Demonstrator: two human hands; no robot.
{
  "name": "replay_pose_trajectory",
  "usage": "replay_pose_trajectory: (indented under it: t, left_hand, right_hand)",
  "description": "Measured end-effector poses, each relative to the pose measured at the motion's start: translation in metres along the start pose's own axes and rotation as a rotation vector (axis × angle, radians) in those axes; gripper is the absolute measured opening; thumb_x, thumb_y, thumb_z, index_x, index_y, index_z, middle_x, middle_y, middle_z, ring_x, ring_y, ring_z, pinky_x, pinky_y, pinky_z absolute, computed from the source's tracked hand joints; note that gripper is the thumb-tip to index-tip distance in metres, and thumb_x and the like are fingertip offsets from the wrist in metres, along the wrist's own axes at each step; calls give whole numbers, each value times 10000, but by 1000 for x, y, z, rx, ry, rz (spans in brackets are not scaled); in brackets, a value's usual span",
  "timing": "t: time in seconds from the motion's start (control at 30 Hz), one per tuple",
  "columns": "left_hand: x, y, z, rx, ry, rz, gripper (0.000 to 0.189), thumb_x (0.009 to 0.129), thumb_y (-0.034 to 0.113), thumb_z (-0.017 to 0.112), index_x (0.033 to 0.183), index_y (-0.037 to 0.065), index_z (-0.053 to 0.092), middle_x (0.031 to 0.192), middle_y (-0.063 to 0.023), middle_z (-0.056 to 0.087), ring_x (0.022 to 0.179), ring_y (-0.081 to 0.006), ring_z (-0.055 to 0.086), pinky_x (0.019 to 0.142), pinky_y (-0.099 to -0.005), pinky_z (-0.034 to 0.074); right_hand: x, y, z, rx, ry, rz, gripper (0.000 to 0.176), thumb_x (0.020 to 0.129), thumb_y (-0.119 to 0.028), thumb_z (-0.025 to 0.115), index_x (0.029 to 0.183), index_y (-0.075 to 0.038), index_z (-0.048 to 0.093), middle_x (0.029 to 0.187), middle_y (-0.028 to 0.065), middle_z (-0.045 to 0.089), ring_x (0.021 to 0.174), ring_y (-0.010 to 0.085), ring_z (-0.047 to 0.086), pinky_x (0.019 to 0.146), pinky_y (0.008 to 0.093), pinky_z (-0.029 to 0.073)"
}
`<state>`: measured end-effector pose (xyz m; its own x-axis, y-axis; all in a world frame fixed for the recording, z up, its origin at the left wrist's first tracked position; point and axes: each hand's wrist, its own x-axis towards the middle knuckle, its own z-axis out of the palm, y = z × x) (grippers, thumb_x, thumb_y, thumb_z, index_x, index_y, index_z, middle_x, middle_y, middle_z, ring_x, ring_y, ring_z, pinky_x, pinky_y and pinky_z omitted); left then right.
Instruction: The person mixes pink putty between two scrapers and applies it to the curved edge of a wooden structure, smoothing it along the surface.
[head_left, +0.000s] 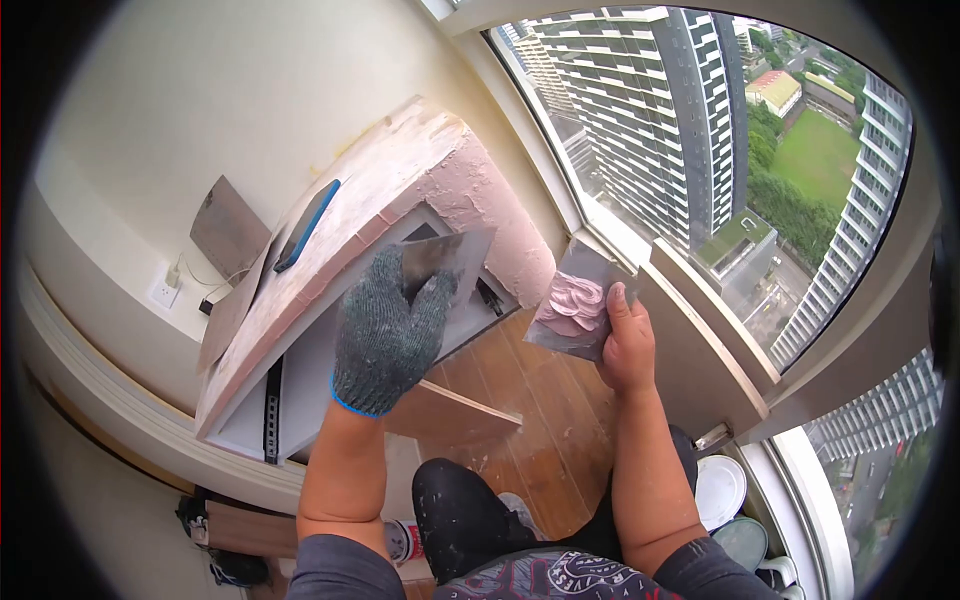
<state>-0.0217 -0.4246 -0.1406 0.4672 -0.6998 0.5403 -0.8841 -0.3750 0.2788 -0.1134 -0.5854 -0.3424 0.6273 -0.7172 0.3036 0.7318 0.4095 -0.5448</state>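
My left hand (388,338), in a dark grey knitted glove, is closed on a flat metal putty spreader (470,262). The blade is angled up in front of the cabinet (470,175), whose top corner wears a rough coat of pink putty. Bare, my right hand (628,342) grips a thin grey metal plate (560,338) by its right edge, thumb on top. A thick mound of pink putty (574,303) lies on that plate. The two hands are apart, with the spreader left of the plate.
On the cabinet top lies a blue-edged phone-like slab (308,225). Thin brown boards (228,228) lean by a wall socket (164,292). A large window (640,120) is at right. White and green lids or pails (720,492) stand beside my right leg. The floor (550,400) is wood.
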Motion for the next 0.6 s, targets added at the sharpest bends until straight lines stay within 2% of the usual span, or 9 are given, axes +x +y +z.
replay_pose_trajectory:
  t: [0.03,0.13,0.17,0.27,0.37,0.47,0.5,0.6]
  left_hand:
    - [-7,1,1,-19,-59,-20,253,880,115,682,1083,-31,640,930,-160,717,834,-223,709,739,-353,558]
    - [-24,4,11,-119,-148,31,263,877,117,683,1093,-28,655,908,-156,719,831,-232,714,736,-347,560]
    - [-29,0,14,-59,-209,12,258,874,106,678,1097,-22,658,908,-155,719,834,-229,713,741,-349,560]
    - [-36,0,29,78,-190,151,235,868,85,679,1074,-25,660,934,-164,711,838,-212,704,748,-342,558]
    - [-39,-16,42,194,44,170,252,872,72,684,1099,-27,635,964,-156,698,860,-188,689,761,-340,560]
    - [-34,-16,41,-281,124,-268,284,891,51,681,1150,-31,600,997,-134,684,914,-182,679,780,-336,569]
    - [-33,-23,46,-388,175,-266,275,894,54,684,1141,-36,604,996,-134,693,907,-180,683,775,-336,568]
    - [-30,-42,68,-699,283,-271,263,903,53,685,1137,-45,612,1008,-134,706,900,-176,685,772,-327,564]
  right_hand:
    - [-1,2,-3,-141,6,-48,443,1065,-353,487,1203,55,592,1127,114,673,1017,170,623,916,314,499]
    - [-5,8,-2,-290,48,-66,434,1064,-350,499,1183,53,608,1106,75,670,1002,129,568,920,278,453]
    - [-4,12,3,-296,50,-130,446,1082,-350,447,1082,56,632,973,82,693,820,117,614,744,258,498]
    - [-7,5,12,-420,49,-211,463,1085,-357,433,1091,58,636,1012,100,695,841,118,629,756,261,508]
    - [-5,14,-2,-278,23,-128,468,1084,-363,418,1163,58,604,1089,139,684,936,167,663,822,306,541]
    - [-4,2,-1,83,-4,-40,473,1082,-364,406,1234,55,561,1159,178,667,1038,230,680,895,366,567]
    - [-3,-1,-3,164,-8,-27,472,1079,-362,404,1272,51,528,1177,184,662,1069,279,679,942,419,565]
    - [0,-9,4,346,23,-43,472,1079,-367,404,1272,44,534,1192,179,657,1065,278,678,945,423,559]
